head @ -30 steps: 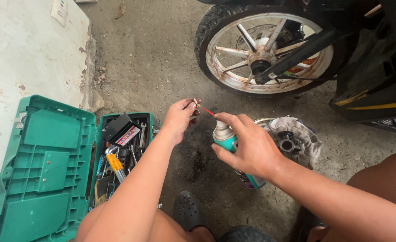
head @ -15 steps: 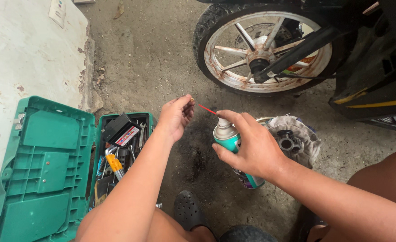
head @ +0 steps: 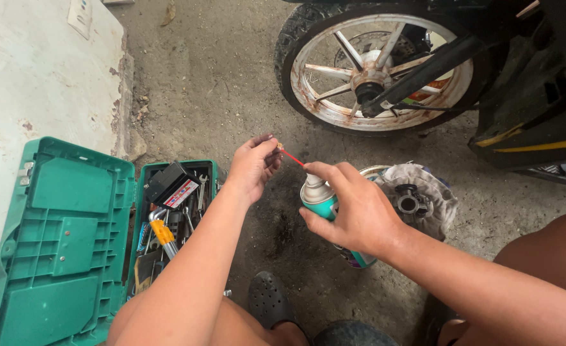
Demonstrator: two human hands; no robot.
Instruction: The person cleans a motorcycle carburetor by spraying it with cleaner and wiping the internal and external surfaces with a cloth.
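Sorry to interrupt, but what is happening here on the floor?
A person crouches on a concrete floor beside a motorcycle wheel. The left hand pinches a small brass part; the right hand grips a spray can, its red straw aimed at that part. An open green toolbox lies to the left.

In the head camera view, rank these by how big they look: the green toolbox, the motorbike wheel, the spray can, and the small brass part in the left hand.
1. green toolbox, though it sits nearer the camera than the wheel
2. motorbike wheel
3. spray can, partly covered by the right hand
4. small brass part, pinched by the left hand
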